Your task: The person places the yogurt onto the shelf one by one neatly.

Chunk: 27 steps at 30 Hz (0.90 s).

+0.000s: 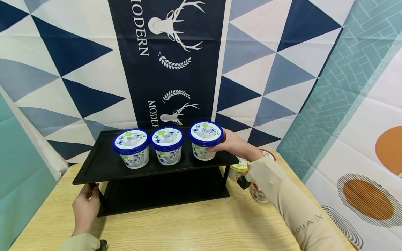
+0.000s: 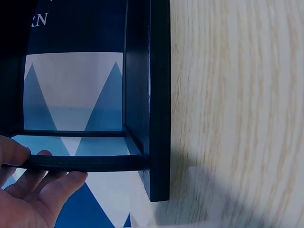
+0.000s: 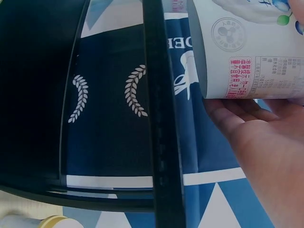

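Note:
On the upper tier of a black two-tier shelf (image 1: 94, 164), three tubs with blue lids stand in a row. My right hand (image 1: 233, 142) grips the rightmost tub (image 1: 204, 150) round its side; in the right wrist view this tub (image 3: 256, 52) shows its printed label, with my fingers (image 3: 232, 116) along its wall. The middle tub (image 1: 169, 157) and the left tub (image 1: 135, 160) stand apart from my hands. Down at the shelf's left front, my left hand (image 1: 86, 207) pinches the black upright post (image 2: 109, 163) between thumb and fingers, just under the upper tier.
The shelf stands on a light wooden table (image 1: 176, 230) against a patterned wall cloth (image 1: 251, 52). Right of the shelf, partly behind my right forearm, are a yellow-lidded tub (image 1: 238, 169) and red-rimmed tubs (image 1: 259, 195). The shelf's lower tier (image 1: 163, 190) lies near the tabletop.

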Available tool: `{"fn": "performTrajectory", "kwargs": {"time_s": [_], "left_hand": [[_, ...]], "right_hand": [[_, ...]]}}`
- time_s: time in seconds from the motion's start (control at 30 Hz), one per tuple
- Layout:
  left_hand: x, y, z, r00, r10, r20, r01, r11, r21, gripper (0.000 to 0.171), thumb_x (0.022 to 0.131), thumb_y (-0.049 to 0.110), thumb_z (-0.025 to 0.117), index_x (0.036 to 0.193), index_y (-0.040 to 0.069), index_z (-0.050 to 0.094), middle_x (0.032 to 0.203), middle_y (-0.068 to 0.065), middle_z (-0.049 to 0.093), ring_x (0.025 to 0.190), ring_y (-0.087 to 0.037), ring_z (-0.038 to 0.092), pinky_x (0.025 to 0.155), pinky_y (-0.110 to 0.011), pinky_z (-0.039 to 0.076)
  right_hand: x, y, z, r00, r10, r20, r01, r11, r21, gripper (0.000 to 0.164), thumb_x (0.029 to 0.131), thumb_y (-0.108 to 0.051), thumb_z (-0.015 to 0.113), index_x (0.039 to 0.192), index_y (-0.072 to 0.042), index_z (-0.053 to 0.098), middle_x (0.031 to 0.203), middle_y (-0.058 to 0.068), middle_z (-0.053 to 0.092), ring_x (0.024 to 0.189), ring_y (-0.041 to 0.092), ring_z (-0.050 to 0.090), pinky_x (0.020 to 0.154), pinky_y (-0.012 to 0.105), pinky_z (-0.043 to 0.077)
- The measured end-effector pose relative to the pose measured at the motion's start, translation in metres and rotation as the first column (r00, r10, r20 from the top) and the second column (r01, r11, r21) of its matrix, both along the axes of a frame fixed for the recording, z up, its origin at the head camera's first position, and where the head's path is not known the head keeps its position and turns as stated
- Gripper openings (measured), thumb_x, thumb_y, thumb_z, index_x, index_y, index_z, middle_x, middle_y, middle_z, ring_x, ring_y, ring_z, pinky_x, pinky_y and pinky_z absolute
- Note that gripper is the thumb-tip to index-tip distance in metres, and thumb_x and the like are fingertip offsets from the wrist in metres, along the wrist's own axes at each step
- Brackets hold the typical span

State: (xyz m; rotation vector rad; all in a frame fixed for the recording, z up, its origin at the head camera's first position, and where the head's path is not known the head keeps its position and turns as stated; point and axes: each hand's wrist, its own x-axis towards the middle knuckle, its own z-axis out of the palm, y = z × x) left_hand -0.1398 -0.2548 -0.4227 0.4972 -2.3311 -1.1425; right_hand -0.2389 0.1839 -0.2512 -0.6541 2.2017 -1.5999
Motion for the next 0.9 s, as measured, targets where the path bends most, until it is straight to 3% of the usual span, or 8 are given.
{"fn": "performTrajectory", "kwargs": {"time_s": [0.9], "left_hand": [[-0.002, -0.001, -0.002, 1.000, -0.002, -0.003, 0.002, 1.000, 0.009, 0.025, 0.096, 0.014, 0.044, 0.106, 0.001, 0.062, 0.105, -0.027, 0.064, 0.070, 0.027, 0.030, 0.052, -0.009, 0.036]], "right_hand": [[-0.011, -0.006, -0.012, 1.000, -0.019, 0.023, 0.019, 1.000, -0.009, 0.078, 0.076, -0.015, 0.076, 0.141, -0.012, 0.033, 0.141, 0.012, 0.043, 0.130, 0.030, 0.041, 0.109, 0.049, 0.030]]}}
